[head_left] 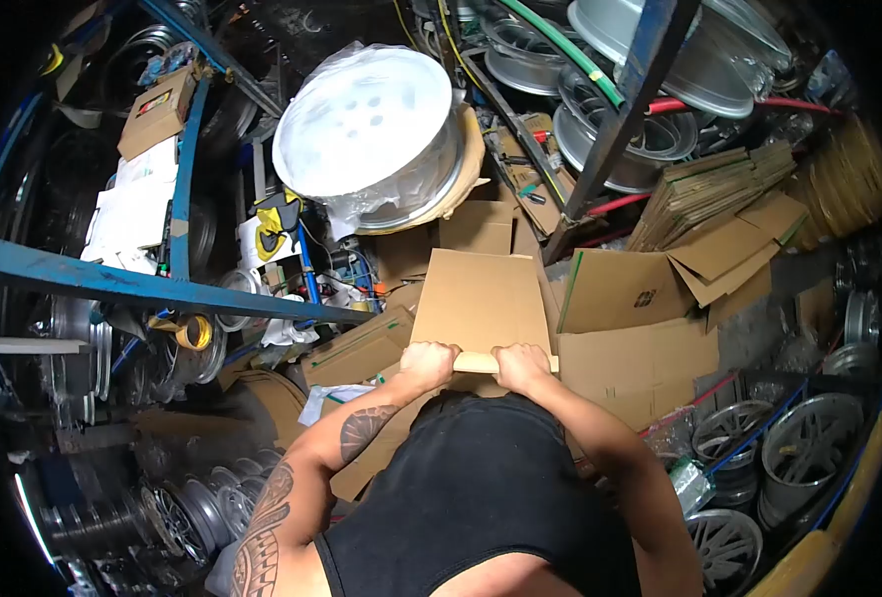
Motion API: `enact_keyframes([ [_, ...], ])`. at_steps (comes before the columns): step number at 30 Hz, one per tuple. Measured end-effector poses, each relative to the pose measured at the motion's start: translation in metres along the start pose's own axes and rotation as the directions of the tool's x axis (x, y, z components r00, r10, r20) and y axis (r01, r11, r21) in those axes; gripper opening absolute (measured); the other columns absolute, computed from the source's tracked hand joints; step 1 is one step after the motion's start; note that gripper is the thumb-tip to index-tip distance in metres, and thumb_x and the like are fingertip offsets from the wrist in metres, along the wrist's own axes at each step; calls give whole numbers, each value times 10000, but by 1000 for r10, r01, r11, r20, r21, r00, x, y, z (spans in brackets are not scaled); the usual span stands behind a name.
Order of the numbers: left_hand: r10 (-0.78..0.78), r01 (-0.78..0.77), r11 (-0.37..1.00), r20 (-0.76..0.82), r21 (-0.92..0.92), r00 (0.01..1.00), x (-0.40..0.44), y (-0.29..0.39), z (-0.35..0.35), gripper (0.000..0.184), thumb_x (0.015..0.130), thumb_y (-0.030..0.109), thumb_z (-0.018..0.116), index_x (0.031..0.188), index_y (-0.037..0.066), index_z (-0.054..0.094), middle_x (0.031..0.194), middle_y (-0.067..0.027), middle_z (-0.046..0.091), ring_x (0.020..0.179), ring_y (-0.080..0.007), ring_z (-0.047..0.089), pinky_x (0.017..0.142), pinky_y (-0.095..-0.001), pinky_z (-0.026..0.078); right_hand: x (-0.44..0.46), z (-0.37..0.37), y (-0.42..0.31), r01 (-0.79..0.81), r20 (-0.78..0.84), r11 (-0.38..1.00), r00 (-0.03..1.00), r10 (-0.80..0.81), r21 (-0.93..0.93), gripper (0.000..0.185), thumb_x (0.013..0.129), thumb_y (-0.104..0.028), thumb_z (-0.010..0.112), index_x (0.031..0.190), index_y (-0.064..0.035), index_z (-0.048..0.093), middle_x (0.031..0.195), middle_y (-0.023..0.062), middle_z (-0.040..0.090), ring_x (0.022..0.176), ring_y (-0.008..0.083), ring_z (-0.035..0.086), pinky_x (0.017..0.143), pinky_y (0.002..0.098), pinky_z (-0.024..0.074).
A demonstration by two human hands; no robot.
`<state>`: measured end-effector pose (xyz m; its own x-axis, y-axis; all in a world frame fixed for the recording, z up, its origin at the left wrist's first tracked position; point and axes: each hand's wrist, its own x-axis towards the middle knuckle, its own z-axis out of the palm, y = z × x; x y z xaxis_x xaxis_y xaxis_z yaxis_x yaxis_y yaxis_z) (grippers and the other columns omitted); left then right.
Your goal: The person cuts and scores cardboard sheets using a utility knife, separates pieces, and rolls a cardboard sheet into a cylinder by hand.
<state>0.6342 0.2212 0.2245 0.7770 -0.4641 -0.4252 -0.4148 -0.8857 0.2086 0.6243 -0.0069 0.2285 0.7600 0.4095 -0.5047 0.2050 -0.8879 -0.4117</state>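
A flat brown cardboard sheet (483, 298) stretches out in front of my body, with its near edge folded into a narrow flap (477, 363). My left hand (429, 363) grips that edge near its left end, fingers curled closed over it. At the right part of the same edge, my right hand (521, 365) is closed on the cardboard too. Both thumbs point inward along the fold. Beyond the sheet's far edge sits a wheel rim wrapped in clear plastic (366, 124), resting on cardboard.
An opened cardboard box (625, 289) lies right of the sheet, below a stack of flattened cardboard (709, 194). A blue metal rail (162, 289) crosses on the left, with a roll of yellow tape (195, 332) by it. Metal wheel rims (814, 448) are stacked at the right.
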Motion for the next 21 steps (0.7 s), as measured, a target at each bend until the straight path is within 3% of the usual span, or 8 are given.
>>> enact_keyframes([
  [3,-28,28,1000,48,7,998,2,0,-11,198,873,289,664,965,139,754,834,-139,762,787,-315,763,701,-456,604,4,15,3,103,-281,978,947,-153,-183,309,786,-247,753,1062,-117,704,966,112,719,995,292,695,858,444,532],
  [4,-93,100,994,144,-43,985,2,8,-30,315,857,397,735,1005,121,766,904,-159,768,878,-327,758,761,-462,598,3,18,-1,129,-433,945,864,-256,-301,276,819,-245,707,1071,-138,669,970,60,654,1000,250,637,862,413,485],
  [7,3,50,981,274,-186,962,8,0,-54,480,806,521,785,1021,92,764,941,-180,764,941,-352,740,817,-462,584,5,26,-22,80,-612,889,698,-372,-450,218,856,-220,648,1058,-141,643,972,51,637,994,235,620,860,418,473],
  [8,7,75,978,389,-195,921,11,-1,-64,527,749,524,823,1041,88,770,962,-188,762,977,-365,729,833,-457,581,4,30,-24,90,-569,899,746,-346,-429,184,876,-208,615,1043,-132,629,963,53,638,957,229,624,842,393,480],
  [11,17,50,984,371,-170,928,11,-9,-62,518,728,504,826,1037,92,768,946,-181,765,962,-341,738,830,-461,582,10,29,-27,98,-517,924,804,-293,-371,176,860,-195,624,1015,-110,623,947,64,647,930,225,635,830,360,489],
  [14,-60,84,992,248,-90,967,11,-6,-56,472,718,426,860,1069,120,783,996,-143,764,942,-320,734,861,-444,565,18,21,-24,123,-519,936,805,-289,-330,170,830,-151,650,983,-88,611,933,78,661,929,238,659,838,346,511],
  [17,196,-177,975,-144,135,970,9,-12,-40,400,696,372,867,976,99,783,964,-111,745,925,-297,713,866,-425,550,24,16,-21,116,-492,964,841,-223,-239,182,805,-110,666,973,-69,609,934,102,672,962,268,678,853,380,537],
  [21,108,-79,989,-240,128,965,2,-9,-32,394,721,324,831,989,108,641,925,-77,686,1002,-253,659,859,-399,509,28,2,-22,64,-450,988,885,-122,-143,200,793,-104,685,974,-57,614,956,129,677,979,303,683,862,412,558],
])
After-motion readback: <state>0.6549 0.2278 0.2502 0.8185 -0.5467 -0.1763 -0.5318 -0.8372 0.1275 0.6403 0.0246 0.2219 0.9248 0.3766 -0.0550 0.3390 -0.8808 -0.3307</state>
